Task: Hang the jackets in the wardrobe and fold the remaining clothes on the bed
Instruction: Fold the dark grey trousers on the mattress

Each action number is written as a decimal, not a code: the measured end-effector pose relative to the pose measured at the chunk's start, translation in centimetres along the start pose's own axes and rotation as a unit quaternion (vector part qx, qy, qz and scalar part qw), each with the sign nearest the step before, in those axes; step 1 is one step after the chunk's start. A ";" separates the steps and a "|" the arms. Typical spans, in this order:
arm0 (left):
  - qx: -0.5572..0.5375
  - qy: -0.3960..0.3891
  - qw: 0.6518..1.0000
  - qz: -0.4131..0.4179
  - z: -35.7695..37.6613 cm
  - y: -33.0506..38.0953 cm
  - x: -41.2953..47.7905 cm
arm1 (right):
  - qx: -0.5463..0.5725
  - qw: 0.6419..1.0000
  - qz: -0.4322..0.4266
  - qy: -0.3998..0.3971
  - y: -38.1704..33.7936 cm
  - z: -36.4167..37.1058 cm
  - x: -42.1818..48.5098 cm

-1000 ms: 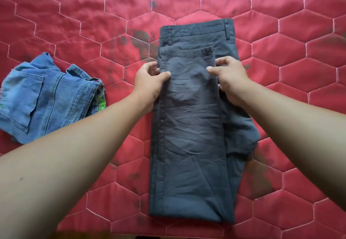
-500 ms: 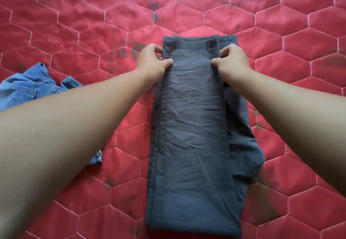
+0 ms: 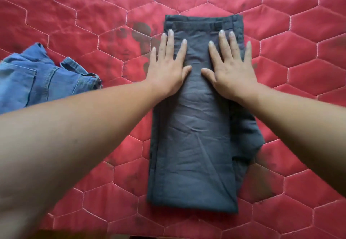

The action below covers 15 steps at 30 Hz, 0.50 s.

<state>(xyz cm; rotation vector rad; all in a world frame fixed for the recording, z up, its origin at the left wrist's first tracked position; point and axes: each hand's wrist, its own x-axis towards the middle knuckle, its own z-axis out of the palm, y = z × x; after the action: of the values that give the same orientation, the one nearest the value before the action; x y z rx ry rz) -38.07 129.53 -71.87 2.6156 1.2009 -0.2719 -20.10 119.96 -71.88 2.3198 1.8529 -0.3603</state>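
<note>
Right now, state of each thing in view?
Trousers: folded, lying flat on the quilt.
Left hand: fingers straight, pressing the trousers' left edge.
Right hand: fingers straight, pressing the trousers.
Jeans: loosely folded, at left, apart from both hands.
Quilt: spread flat, dark marks.

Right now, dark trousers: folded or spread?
Folded: the dark trousers lie in stacked layers, edges doubled at the far end; left hand and right hand lie flat on them.

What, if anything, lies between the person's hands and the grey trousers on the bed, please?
Nothing visible does: the left hand and right hand press flat on the grey trousers; the blue jeans lie apart, to the left.
</note>
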 end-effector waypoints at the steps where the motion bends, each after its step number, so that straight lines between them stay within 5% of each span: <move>1: -0.014 0.014 1.000 0.008 0.2 0.7 -2.4 | 0.006 1.000 0.004 0.021 -0.7 0.2 -2.3; 6: 0.006 -0.012 0.995 0.100 5.5 -0.5 -16.7 | -0.022 1.000 0.005 -0.012 -0.7 5.6 -15.7; 15: -0.010 0.011 0.999 0.045 6.5 -0.5 -20.0 | -0.021 0.999 0.011 0.042 -1.6 6.2 -18.4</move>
<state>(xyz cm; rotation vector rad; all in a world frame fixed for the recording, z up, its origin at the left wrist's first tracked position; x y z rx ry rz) -51.69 113.59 -72.71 2.6536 1.0823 -0.2127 -26.08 101.48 -72.63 2.3609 1.8507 -0.2222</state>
